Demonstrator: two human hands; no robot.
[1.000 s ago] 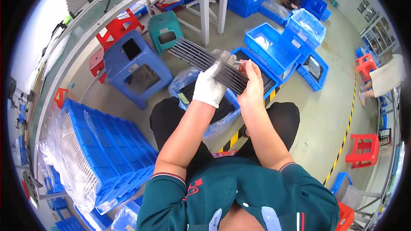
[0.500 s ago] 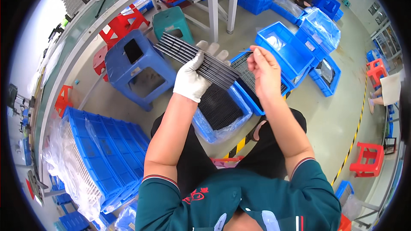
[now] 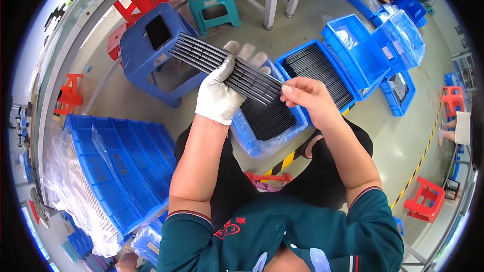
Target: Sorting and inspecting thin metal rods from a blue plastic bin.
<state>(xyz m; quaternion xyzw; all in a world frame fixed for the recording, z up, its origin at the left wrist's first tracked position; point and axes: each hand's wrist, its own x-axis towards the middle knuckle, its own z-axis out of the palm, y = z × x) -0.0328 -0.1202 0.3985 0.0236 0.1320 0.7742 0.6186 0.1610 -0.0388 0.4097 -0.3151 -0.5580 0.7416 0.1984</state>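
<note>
My left hand (image 3: 218, 95), in a white glove, is wrapped round a row of long dark slotted strips (image 3: 201, 54), held side by side at a slant with the right end lower. My bare right hand (image 3: 313, 102) is closed in a pinch at the strips' right end; what lies between its fingertips is hidden. Below the strips, a blue bin lined with clear plastic (image 3: 250, 142) holds many dark strips (image 3: 272, 122) in close rows. Touching it on the right is a second blue bin (image 3: 348, 102), also filled with rows of dark strips.
Several blue crates (image 3: 370, 81) are piled at the right. A blue stool (image 3: 136, 53) and a green stool (image 3: 214, 7) stand ahead. Large blue crates (image 3: 121, 166) with plastic film are stacked at my left, beside a long bench. A red stool (image 3: 425, 200) sits far right.
My right hand has come down and left to the strips' right end; the thin piece seen in its fingers before no longer shows. My view has shifted slightly. The left hand keeps its hold.
</note>
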